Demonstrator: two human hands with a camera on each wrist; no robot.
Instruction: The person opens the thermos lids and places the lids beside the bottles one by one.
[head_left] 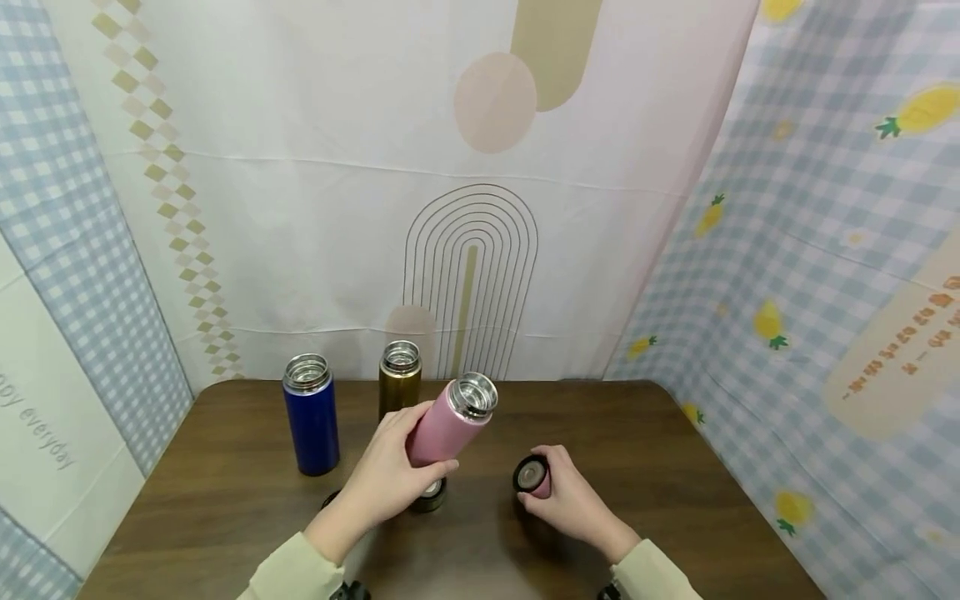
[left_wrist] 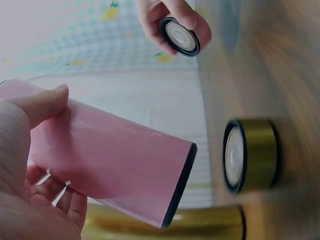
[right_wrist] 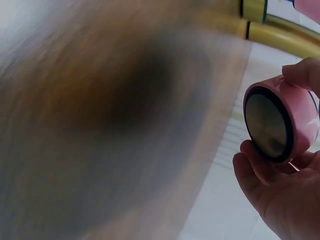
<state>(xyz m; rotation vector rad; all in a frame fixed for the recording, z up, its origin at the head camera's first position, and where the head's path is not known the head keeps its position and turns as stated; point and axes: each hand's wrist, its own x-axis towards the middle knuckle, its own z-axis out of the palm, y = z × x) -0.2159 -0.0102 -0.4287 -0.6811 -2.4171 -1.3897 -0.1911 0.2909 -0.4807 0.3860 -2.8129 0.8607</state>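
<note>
A pink thermos bottle (head_left: 444, 429), its steel mouth uncovered, leans to the right in the grip of my left hand (head_left: 390, 467). Lower and to the right, my right hand (head_left: 573, 500) holds the pink lid (head_left: 543, 483) by its sides, tilted so its pale inner face points left. The right wrist view shows the lid's flat dark-rimmed end (right_wrist: 269, 125). Bottle and lid are apart. Behind the left hand stands a gold thermos (head_left: 400, 387) without a lid, partly hidden. The gold lid (left_wrist: 252, 155) sits on the table, inner side up, below the pink bottle.
A blue thermos (head_left: 312, 421) stands uncovered at the left of the brown wooden table (head_left: 637, 433). A dark rim of another round piece (head_left: 330, 498) peeks out behind the left wrist. Printed cloth (head_left: 315, 250) hangs behind the table and along both sides.
</note>
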